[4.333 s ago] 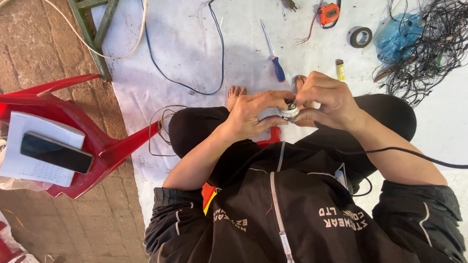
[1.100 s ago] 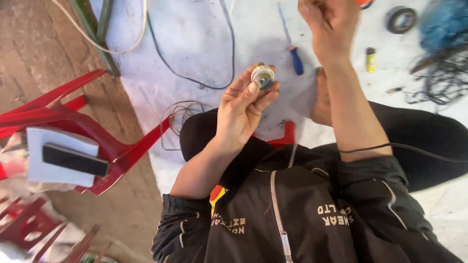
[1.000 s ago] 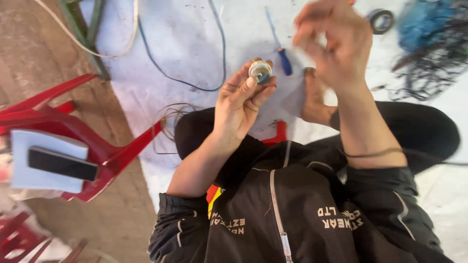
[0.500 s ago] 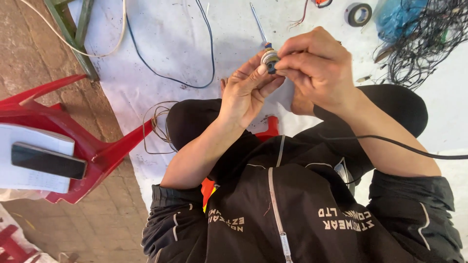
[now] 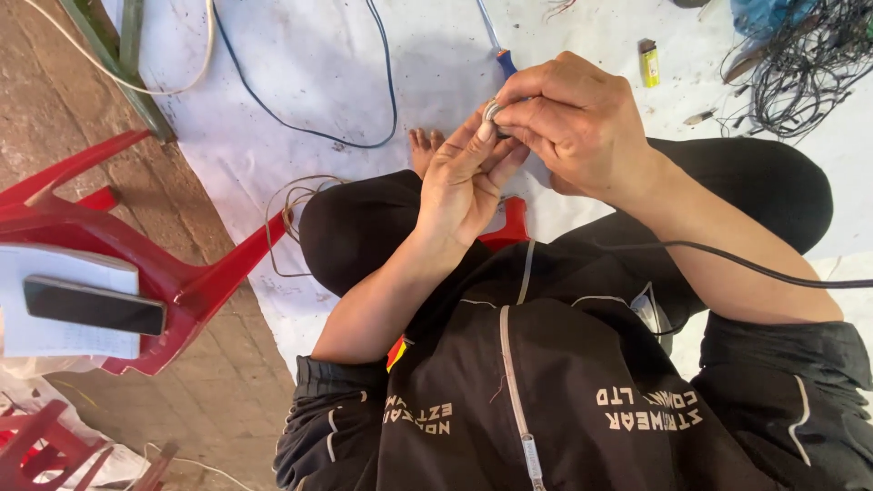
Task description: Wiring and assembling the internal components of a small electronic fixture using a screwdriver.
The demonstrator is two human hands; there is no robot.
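Seated cross-legged on a white sheet (image 5: 273,118), both my hands raised in front of my chest. My left hand (image 5: 468,177) is palm-up, fingers curled, with thumb and fingertips pinching a small round metal part (image 5: 494,111). My right hand (image 5: 577,123) is closed over the same part from above, fingertips pressed onto it; most of the part is hidden, only a grey rim shows between the two hands. The hands touch each other at the fingertips.

Just beyond the hands, on the sheet: a screwdriver (image 5: 496,45) with a blue handle, its lower end hidden behind my right fingers. Further right, a small yellow lighter (image 5: 649,64). Top right, a tangle of dark wires (image 5: 800,64). A blue cable (image 5: 309,100) loops across the sheet to the left of the hands. A thin coil of brown wire (image 5: 291,214) lies beside my left knee. A black cord (image 5: 755,268) crosses my right forearm.

At left, a red chair (image 5: 155,264) carries a white notebook (image 5: 55,318) with a black phone (image 5: 95,306) lying on it.
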